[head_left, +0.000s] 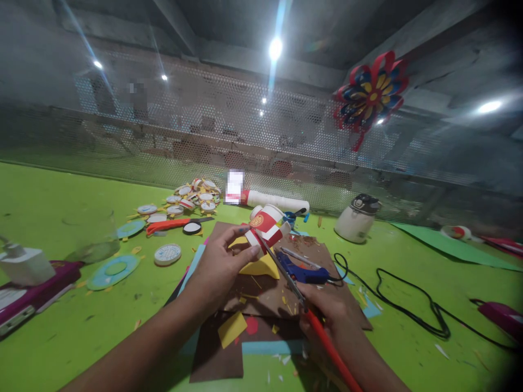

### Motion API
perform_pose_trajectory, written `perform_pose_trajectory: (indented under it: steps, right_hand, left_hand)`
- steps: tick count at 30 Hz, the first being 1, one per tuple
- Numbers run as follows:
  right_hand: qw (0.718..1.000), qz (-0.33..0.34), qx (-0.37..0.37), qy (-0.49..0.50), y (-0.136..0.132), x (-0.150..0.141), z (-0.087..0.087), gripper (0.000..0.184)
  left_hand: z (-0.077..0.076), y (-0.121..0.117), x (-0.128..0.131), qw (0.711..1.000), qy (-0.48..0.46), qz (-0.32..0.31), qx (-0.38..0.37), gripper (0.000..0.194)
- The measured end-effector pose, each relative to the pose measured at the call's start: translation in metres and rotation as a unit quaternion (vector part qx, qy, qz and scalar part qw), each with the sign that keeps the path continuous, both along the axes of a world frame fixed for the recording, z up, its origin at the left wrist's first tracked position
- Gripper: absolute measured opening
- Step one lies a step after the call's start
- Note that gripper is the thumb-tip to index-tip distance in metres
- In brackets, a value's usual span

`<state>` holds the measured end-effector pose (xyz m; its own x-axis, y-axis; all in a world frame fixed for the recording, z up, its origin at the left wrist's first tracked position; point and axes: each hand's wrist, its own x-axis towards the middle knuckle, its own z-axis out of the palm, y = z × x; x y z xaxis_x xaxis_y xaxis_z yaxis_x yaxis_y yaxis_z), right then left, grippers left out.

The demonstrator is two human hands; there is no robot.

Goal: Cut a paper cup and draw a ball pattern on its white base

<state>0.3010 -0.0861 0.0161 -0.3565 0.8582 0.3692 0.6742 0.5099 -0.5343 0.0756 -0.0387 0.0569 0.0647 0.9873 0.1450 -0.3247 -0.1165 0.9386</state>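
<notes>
Between the thumb and fingers of my left hand point(223, 258) is a red and white paper cup point(267, 222), tilted, with a strip of its wall folded outward on the right. My right hand point(327, 310) grips red-handled scissors point(316, 329), whose blades reach up to the cup's cut wall. Below the cup lies yellow paper point(261, 265) on a brown board point(249, 299) strewn with scraps. A blue glue gun point(304, 269) rests on the board, just beyond my right hand.
Several round paper pieces point(198, 196) are heaped at the back left, near an orange-handled cutter point(171, 224). A stack of white cups point(278, 200) lies behind. A clear glass point(92, 234) stands left, a cream flask point(357, 220) right. A black cord point(417, 294) loops across the green table.
</notes>
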Motion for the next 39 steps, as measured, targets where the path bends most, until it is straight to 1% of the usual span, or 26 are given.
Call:
perform_pose_trajectory:
  steps: [5,12,17,21,25,28,30,32,34,36,39]
  right_hand:
    - [0.999,-0.004,0.021,0.025,-0.001,-0.001,-0.002,0.06]
    - [0.999,-0.022,-0.023,0.034,-0.004,-0.006,-0.002,0.06]
    - [0.999,0.001,-0.025,0.034,0.001,-0.005,0.002,0.057]
    - [0.999,0.013,-0.03,0.024,0.003,-0.003,0.006,0.061]
    - [0.999,0.0,-0.036,0.03,-0.001,-0.004,0.007,0.064]
    - [0.999,-0.017,-0.031,0.009,-0.001,-0.005,0.006,0.061]
    - [0.999,-0.049,-0.003,-0.008,0.0,-0.005,0.007,0.054]
    - [0.996,-0.085,0.014,-0.028,0.003,-0.004,0.008,0.048]
    - [0.991,-0.121,0.008,-0.049,0.007,-0.002,0.011,0.044]
    - [0.988,-0.143,-0.002,-0.062,0.009,0.0,0.013,0.045]
    - [0.989,-0.139,-0.007,-0.054,0.012,0.003,0.015,0.051]
  left_hand:
    - [-0.001,0.001,-0.001,1.0,0.008,0.0,0.008,0.049]
    - [-0.002,0.002,-0.002,1.0,0.028,-0.008,0.011,0.05]
    - [-0.007,0.002,-0.002,0.999,0.046,-0.002,0.026,0.046]
    - [-0.006,0.0,0.001,0.998,0.05,0.007,0.035,0.042]
    - [-0.002,-0.002,0.004,0.998,0.042,0.029,0.035,0.043]
    - [-0.002,0.0,0.005,0.998,0.023,0.041,0.033,0.049]
    - [-0.004,0.001,0.003,0.999,0.006,0.035,0.026,0.052]
    - [-0.006,0.003,0.0,1.0,-0.013,0.013,0.011,0.052]
    - [-0.007,0.005,-0.003,0.999,-0.038,-0.02,-0.006,0.047]
    - [-0.006,0.007,-0.008,0.996,-0.07,-0.047,-0.021,0.036]
    - [-0.004,0.01,-0.013,0.991,-0.112,-0.062,-0.038,0.02]
